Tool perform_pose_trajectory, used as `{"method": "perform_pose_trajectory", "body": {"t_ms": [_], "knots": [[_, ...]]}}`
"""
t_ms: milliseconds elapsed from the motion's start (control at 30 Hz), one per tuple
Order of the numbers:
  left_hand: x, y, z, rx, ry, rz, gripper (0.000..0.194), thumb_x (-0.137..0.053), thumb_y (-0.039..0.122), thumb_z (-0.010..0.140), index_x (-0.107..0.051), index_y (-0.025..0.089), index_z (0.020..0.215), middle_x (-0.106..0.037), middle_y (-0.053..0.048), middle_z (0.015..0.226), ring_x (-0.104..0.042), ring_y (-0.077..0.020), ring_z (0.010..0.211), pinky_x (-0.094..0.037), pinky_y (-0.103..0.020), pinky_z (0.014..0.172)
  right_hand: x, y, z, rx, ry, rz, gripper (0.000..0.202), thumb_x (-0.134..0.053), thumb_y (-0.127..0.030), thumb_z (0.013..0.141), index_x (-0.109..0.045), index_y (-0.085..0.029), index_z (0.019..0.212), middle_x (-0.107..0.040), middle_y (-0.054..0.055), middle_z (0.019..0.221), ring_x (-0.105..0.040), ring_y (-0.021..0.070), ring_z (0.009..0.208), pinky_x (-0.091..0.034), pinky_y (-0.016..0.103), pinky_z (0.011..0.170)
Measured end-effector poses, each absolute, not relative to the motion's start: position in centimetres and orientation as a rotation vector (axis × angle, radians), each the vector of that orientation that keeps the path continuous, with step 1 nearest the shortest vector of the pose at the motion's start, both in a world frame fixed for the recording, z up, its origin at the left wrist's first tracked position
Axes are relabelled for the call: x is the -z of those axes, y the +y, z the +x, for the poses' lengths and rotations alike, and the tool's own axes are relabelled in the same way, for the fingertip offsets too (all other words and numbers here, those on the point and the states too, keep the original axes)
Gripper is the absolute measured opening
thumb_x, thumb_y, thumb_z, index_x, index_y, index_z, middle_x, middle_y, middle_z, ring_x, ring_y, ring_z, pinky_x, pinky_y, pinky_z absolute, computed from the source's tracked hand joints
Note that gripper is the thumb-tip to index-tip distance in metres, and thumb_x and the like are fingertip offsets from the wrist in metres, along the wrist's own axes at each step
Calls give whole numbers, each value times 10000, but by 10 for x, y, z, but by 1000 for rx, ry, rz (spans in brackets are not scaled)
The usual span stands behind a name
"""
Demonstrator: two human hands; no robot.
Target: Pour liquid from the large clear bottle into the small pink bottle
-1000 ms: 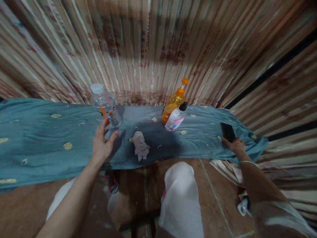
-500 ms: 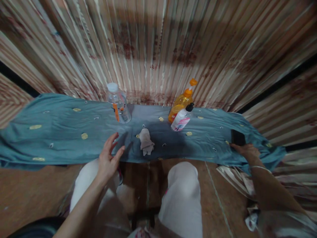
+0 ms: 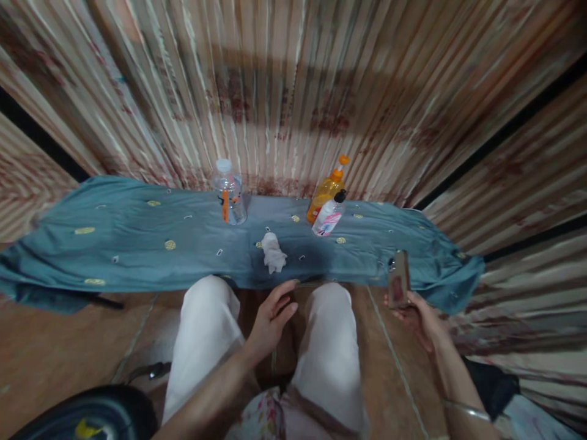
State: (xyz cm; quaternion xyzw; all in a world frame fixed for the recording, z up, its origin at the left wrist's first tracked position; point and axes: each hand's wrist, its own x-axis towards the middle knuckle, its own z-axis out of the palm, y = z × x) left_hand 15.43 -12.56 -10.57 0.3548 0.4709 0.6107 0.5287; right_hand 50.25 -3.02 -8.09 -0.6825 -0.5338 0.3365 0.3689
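My right hand (image 3: pixel 419 315) grips a smartphone (image 3: pixel 398 281), held upright just past the front edge of the table at the right, its brownish side with a camera bump at the top showing. My left hand (image 3: pixel 270 321) is in the air between my knees, fingers loosely apart, with nothing in it. A crumpled pale cloth (image 3: pixel 274 253) lies on the table, a little beyond my left hand.
A teal patterned cloth covers the long table (image 3: pixel 137 244). On it stand a clear capped bottle (image 3: pixel 233 198), an orange pump bottle (image 3: pixel 326 192) and a white pink-labelled bottle (image 3: pixel 329 219). Behind hangs a striped curtain (image 3: pixel 275 91). A round black object (image 3: pixel 123 415) sits at lower left.
My right hand has lifted the phone off the table and brought it left and nearer to me. My left hand has moved right and down, to between my knees. The view has shifted slightly.
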Motion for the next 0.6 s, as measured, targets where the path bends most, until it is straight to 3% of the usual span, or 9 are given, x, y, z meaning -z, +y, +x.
{"method": "perform_pose_trajectory", "body": {"t_ms": [100,300,467,600], "knots": [[101,-136,173,-1409,1037,818,429,-825,481,765,-778,253,1126,-735,-142,1255,-656,-346,1244,-462,-533,1128,81,-82,451,-1270,-1054,-1486,434,-695,-652,688,-734,-242,827,-805,118,826,-791,365,851,-643,482,770],[92,-160,183,-1456,952,687,599,-804,523,784,-671,264,1308,-654,-152,1399,-576,-331,1362,-449,-510,1141,86,-137,343,-1538,-985,-1160,544,-874,-538,649,-743,-229,1078,-819,88,968,-784,304,884,-621,457,856],[93,-180,167,-1537,1023,569,658,-768,548,796,-604,289,1379,-604,-119,1469,-501,-315,1436,-418,-457,1169,86,-159,288,-1461,-1211,-1159,595,-867,-435,685,-688,-244,1219,-803,74,1073,-760,287,996,-606,453,929],[89,-195,153,-1591,1048,568,589,-712,579,844,-623,301,1355,-605,-61,1477,-491,-273,1442,-354,-403,1219,80,-178,267,-1171,-1558,-1373,758,-876,-326,632,-627,-244,1344,-774,107,1151,-726,347,1062,-558,563,1002]]}}
